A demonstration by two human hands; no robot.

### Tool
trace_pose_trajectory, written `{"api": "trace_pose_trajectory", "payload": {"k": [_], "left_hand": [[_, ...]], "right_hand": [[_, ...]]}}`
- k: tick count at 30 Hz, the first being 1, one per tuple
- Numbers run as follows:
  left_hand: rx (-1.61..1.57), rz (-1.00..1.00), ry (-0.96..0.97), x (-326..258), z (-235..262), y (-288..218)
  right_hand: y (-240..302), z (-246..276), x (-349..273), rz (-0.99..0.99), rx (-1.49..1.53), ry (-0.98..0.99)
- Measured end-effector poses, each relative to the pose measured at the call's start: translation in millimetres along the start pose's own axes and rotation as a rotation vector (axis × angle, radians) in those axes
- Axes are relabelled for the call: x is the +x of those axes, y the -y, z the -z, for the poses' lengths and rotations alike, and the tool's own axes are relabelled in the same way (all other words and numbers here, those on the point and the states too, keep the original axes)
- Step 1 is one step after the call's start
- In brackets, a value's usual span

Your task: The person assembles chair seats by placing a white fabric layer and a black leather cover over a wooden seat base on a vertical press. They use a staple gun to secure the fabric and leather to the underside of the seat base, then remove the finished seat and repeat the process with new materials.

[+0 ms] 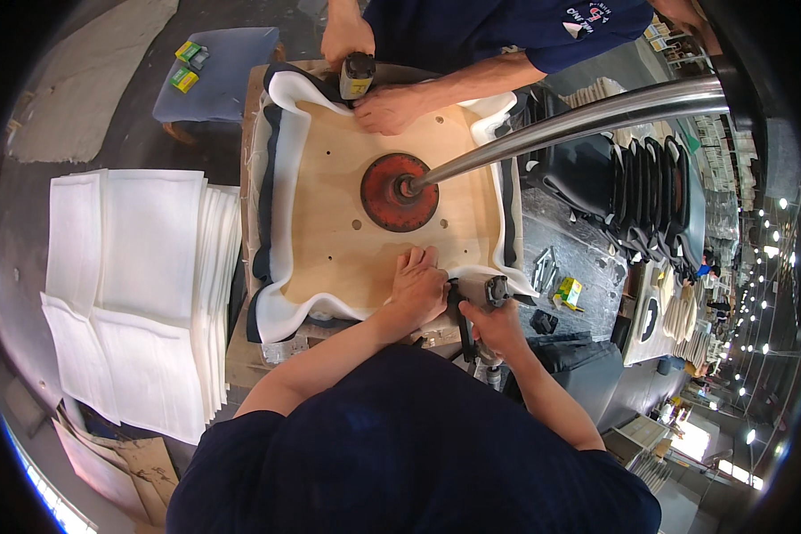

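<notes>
Left hand point(418, 287) flat, fingers spread, pressing white foam-and-fabric edging point(285, 303) onto the pale plywood seat board point(347, 231) just ahead of its fingertips. Right hand point(497, 325) wrapped tight around a grey pneumatic staple gun point(476, 294), nose beside the left thumb (co-worker's hands point(392, 107) opposite, holding another stapler point(356, 76)).

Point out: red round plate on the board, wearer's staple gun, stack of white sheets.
red round plate point(384, 198), head view, on its left face beside the hub.
staple gun point(477, 291), head view, on its grey body above the right hand.
white sheets point(147, 258), head view, on the top sheet's middle.
</notes>
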State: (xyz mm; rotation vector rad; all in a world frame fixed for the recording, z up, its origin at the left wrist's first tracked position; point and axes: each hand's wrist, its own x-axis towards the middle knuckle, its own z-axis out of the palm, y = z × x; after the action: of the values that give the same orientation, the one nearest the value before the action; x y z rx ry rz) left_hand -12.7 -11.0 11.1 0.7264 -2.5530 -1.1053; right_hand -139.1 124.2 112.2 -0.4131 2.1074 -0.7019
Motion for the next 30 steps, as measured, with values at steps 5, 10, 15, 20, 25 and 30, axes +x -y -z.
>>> {"api": "trace_pose_trajectory", "payload": {"k": [5, 10, 15, 20, 25, 30], "left_hand": [[0.042, -0.012, -0.023, 2, -3, -6], [0.092, 0.008, 0.002, 7, 3, -9], [0.058, -0.140, 0.090, -44, 64, -33], [0.134, -0.120, -0.002, -128, 132, 10], [0.295, -0.199, 0.124, -122, 134, 41], [0.340, -0.353, 0.202, -108, 120, 50]], "right_hand": [[-7, 1, 4, 0.125, -0.022, -0.046], [-7, 1, 12, 0.029, -0.116, -0.039], [-7, 5, 8, 0.014, -0.005, -0.040], [-1, 2, 4, 0.006, -0.028, -0.036], [3, 2, 4, 0.055, -0.056, -0.053], [7, 9, 2, 0.069, -0.050, -0.083]]}}
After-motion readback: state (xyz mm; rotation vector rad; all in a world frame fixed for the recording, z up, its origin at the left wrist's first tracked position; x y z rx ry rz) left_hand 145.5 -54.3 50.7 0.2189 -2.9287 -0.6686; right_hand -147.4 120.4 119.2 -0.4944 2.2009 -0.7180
